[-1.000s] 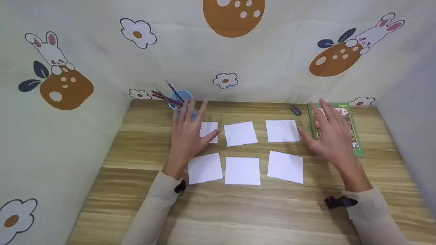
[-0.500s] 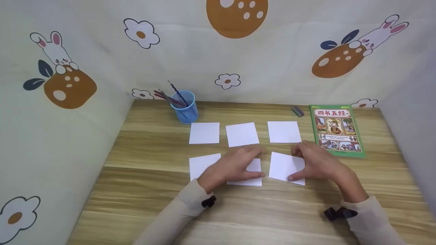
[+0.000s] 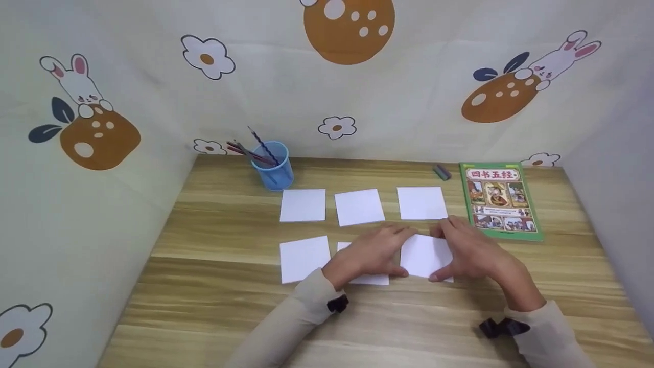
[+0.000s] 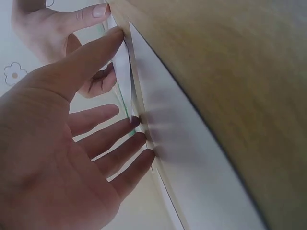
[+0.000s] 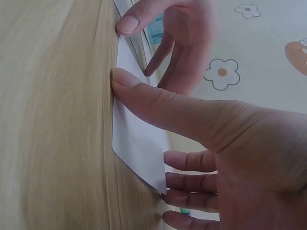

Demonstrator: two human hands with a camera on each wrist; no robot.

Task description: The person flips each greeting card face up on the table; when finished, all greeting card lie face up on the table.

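Fingers [image 4: 125,140] of the left hand [image 3: 375,252] lie nearly straight and slightly spread, tips and thumb touching the left edge of a card [image 3: 425,255]. Right hand [image 3: 467,250] mirrors it from the other side, thumb pressing the near edge, fingers at the far edge, gently bent. The card sits front right on the counter [image 3: 214,225], its left edge lifting slightly. Five more cards [image 3: 303,205] lie around, a cup [image 3: 273,168] of pencils back left, a book [image 3: 499,200] far right.

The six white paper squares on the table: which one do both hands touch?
The near-row square on the person's right: the left hand and right hand hold its opposite edges. The three far-row squares lie untouched.
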